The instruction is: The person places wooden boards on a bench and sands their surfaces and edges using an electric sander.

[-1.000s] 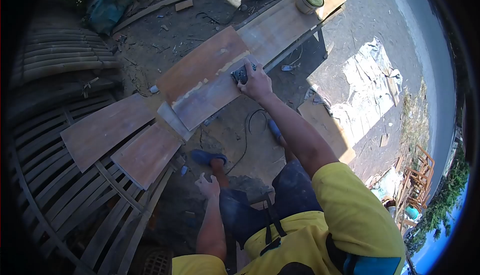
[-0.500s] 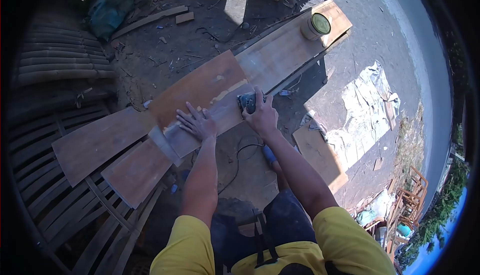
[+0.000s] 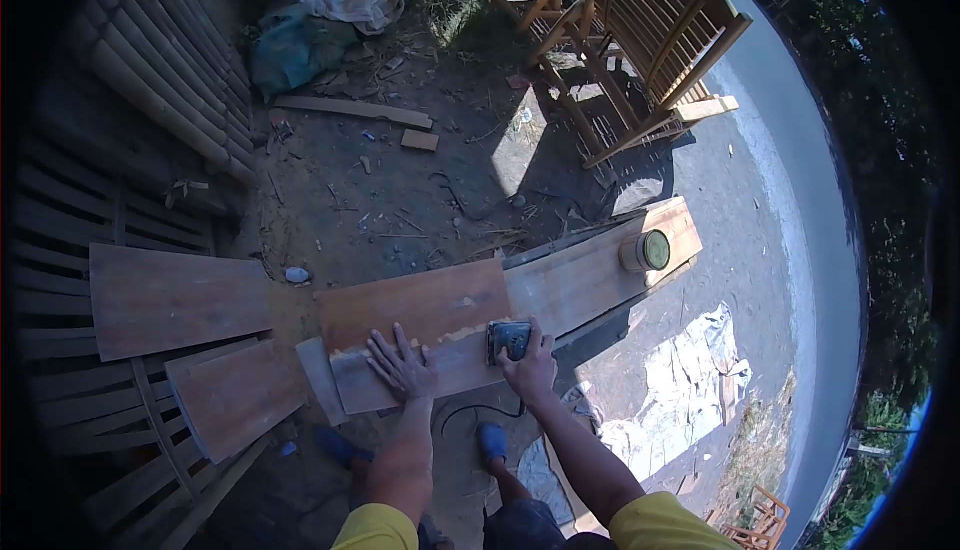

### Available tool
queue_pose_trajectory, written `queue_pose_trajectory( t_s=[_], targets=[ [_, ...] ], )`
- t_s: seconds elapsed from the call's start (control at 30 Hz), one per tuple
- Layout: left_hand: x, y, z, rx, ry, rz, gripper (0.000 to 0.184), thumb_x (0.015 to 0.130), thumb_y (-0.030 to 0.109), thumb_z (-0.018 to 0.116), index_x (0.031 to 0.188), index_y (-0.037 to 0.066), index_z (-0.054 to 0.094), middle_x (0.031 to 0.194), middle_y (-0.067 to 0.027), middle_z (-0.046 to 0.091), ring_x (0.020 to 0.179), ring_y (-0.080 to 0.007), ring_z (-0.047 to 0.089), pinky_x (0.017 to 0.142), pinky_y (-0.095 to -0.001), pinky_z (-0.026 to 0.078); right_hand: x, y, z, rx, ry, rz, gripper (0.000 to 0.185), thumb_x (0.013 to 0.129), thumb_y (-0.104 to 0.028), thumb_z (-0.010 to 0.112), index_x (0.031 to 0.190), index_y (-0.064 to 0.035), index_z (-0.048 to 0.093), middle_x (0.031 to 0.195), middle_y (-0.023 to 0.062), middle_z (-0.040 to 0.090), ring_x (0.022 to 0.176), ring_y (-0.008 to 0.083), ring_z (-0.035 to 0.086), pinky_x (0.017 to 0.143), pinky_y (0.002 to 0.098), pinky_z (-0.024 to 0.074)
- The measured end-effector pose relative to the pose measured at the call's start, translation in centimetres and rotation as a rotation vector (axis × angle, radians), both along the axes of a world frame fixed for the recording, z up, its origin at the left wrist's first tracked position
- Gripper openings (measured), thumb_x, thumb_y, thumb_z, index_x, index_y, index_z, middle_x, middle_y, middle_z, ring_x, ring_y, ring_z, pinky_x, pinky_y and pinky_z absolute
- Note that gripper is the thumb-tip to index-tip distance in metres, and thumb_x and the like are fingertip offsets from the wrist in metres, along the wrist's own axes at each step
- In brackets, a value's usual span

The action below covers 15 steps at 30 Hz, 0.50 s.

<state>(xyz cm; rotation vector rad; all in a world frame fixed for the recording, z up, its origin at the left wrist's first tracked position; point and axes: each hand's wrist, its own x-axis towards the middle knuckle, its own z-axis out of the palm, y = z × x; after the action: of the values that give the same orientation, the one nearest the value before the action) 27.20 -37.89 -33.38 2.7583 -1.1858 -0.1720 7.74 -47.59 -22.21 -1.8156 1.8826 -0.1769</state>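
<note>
A reddish-brown wooden board (image 3: 420,300) with a patchy pale seam along its lower part lies across a long plank (image 3: 570,270). My left hand (image 3: 403,368) rests flat near the board's lower left, fingers spread, holding nothing. At the board's right end my right hand (image 3: 531,362) is wrapped round a dark hand-sized sander (image 3: 509,339), which sits on the board surface by the seam. A dark cord hangs below it. Farther along the plank stands an open round can (image 3: 645,251).
Loose boards (image 3: 180,300) lie on a slatted bamboo frame (image 3: 60,390) at the left. Wooden slatted chairs (image 3: 650,40) stand at the top. A white sheet (image 3: 680,390) is spread on the ground at the right. A green sack (image 3: 295,50) lies at the upper left.
My left hand has come up from beside my leg onto the board. The sander remains in my right hand near the board's right end. The view has tilted up and turned, bringing the chairs into sight.
</note>
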Motion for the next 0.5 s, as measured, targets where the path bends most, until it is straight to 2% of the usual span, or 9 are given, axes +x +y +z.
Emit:
queue_pose_trajectory(
  t_s=[0.07,0.17,0.23,0.4,0.5],
  targets=[
    [0.1,-0.1,0.6,-0.003,0.061,0.019,0.085,0.096,0.050,0.056,0.172,0.022,0.028,0.178,-0.0247,0.010,0.165,-0.0448,0.007,0.132,-0.0615,0.001,0.4,0.1,0.1,0.028,0.034,0.106,0.096,0.080,-0.040,0.083,0.160,-0.0157,0.037,0.127,0.0267,0.054,0.100,0.0493,0.070,0.085,0.0589,0.0602],
    [0.2,-0.5,1.5,-0.025,0.111,0.049,0.086,0.096,0.051,0.056,0.171,0.022,0.029,0.178,-0.0247,0.009,0.165,-0.0446,0.006,0.132,-0.0613,0.000,1.2,-0.9,0.9,0.043,0.032,0.147,0.097,0.079,-0.040,0.083,0.160,-0.0153,0.037,0.128,0.0271,0.054,0.102,0.0497,0.069,0.086,0.0585,0.0599],
    [0.2,-0.1,1.7,-0.003,0.150,0.044,0.085,0.096,0.052,0.055,0.171,0.021,0.030,0.179,-0.0247,0.007,0.166,-0.0440,0.004,0.132,-0.0608,-0.001,1.1,-1.0,1.2,0.061,-0.014,0.049,0.096,0.079,-0.040,0.083,0.160,-0.0150,0.037,0.129,0.0275,0.054,0.105,0.0499,0.069,0.087,0.0581,0.0598],
    [0.0,0.2,0.2,-0.046,0.118,0.057,0.084,0.096,0.054,0.055,0.170,0.021,0.033,0.178,-0.0249,0.010,0.165,-0.0445,0.003,0.132,-0.0610,-0.002,1.5,-1.6,-0.5,-0.045,0.014,0.114,0.094,0.079,-0.038,0.083,0.158,-0.0125,0.039,0.122,0.0304,0.058,0.098,0.0533,0.070,0.087,0.0598,0.0594],
    [0.3,0.6,0.9,-0.082,0.035,0.032,0.082,0.097,0.053,0.057,0.168,0.019,0.036,0.178,-0.0245,0.010,0.165,-0.0445,0.005,0.132,-0.0609,-0.001,3.6,-1.1,0.1,0.005,-0.038,0.123,0.094,0.081,-0.039,0.083,0.159,-0.0113,0.036,0.125,0.0326,0.056,0.099,0.0538,0.069,0.087,0.0599,0.0591]
  ],
)
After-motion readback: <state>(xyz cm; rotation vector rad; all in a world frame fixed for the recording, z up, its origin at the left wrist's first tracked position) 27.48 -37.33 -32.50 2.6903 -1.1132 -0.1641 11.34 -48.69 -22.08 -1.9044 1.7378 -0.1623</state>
